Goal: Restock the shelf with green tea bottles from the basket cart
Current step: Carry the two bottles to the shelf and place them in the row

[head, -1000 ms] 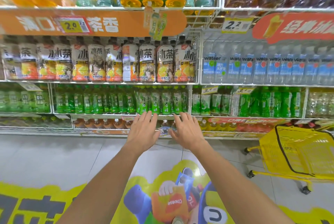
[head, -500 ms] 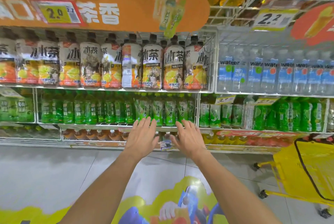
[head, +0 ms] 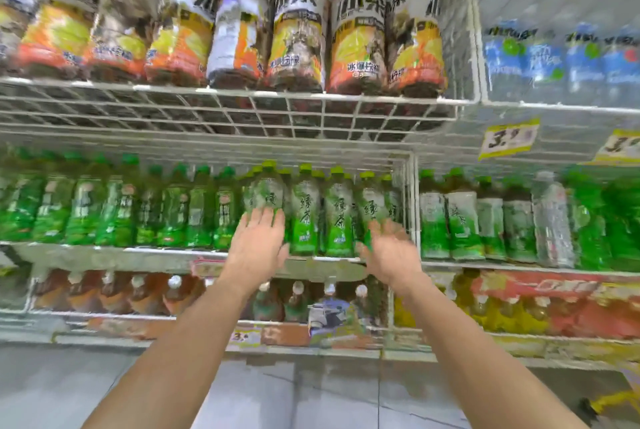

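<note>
A row of green tea bottles [head: 305,212] with light green caps stands on the wire shelf [head: 166,257] at mid-height. My left hand [head: 258,243] is flat with fingers spread against the front of the leftmost of these bottles. At the right end of the same group my right hand [head: 389,250] is also spread, against another bottle by the wire divider; it is blurred. Neither hand holds anything. Only a yellow corner of the basket cart [head: 614,406] shows at the bottom right.
Large iced tea bottles [head: 298,30] fill the wire shelf above. Darker green bottles [head: 114,210] stand to the left, more green bottles [head: 460,224] to the right behind a yellow price tag [head: 509,139]. Brown drink bottles [head: 114,291] sit below. Water bottles [head: 540,64] are upper right.
The view has moved much closer to the shelf. Both hands have risen from the shelf edge onto the green tea bottles. The basket cart has slid almost out of view to the right.
</note>
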`<action>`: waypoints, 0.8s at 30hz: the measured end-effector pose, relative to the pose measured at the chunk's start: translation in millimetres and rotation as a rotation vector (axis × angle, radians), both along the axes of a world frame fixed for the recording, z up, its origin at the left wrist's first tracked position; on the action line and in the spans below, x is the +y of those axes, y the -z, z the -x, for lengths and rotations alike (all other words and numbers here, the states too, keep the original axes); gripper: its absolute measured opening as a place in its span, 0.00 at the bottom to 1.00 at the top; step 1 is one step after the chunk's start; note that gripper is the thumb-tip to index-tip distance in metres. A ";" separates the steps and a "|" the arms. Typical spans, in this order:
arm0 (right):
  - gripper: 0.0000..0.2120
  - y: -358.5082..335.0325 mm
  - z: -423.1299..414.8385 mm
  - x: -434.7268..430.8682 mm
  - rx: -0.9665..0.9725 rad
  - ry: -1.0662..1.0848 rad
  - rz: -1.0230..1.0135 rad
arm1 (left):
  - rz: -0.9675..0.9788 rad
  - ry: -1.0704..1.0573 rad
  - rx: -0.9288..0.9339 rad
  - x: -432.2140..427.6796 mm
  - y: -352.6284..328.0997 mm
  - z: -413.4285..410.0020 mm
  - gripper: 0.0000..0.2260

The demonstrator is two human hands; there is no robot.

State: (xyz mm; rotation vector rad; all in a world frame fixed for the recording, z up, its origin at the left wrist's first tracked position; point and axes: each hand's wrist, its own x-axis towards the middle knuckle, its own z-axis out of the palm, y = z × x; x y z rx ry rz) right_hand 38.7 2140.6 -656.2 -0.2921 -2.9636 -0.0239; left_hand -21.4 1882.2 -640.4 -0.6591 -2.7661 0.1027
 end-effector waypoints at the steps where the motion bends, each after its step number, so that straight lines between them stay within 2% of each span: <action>1: 0.27 5.9 3.5 1.9 0.023 -0.001 -0.008 | -0.004 -0.006 0.018 -0.5 7.6 3.3 0.30; 4: 0.25 22.8 5.0 3.8 0.097 0.017 0.007 | -0.086 -0.062 0.043 -5.1 24.6 6.5 0.29; 8: 0.22 30.0 1.3 4.6 0.083 0.089 0.086 | -0.297 -0.224 -0.077 -12.8 23.4 3.1 0.20; 10: 0.21 22.2 11.4 7.3 0.033 0.182 0.221 | -0.389 -0.278 -0.145 -11.6 18.2 10.6 0.18; 12: 0.24 17.5 22.9 10.8 -0.009 0.257 0.319 | -0.450 -0.333 -0.192 -5.5 12.3 18.6 0.19; 16: 0.26 24.0 32.7 12.6 0.036 0.307 0.335 | -0.569 -0.415 -0.246 5.2 11.1 28.0 0.20; 18: 0.24 28.5 32.9 11.1 0.050 0.339 0.359 | -0.604 -0.446 -0.279 7.2 9.4 31.2 0.21; 22: 0.21 30.0 35.8 9.8 0.082 0.364 0.372 | -0.613 -0.491 -0.267 12.0 7.4 36.2 0.30; 24: 0.21 32.0 36.2 10.1 0.089 0.361 0.372 | -0.568 -0.502 -0.244 14.3 5.7 37.3 0.25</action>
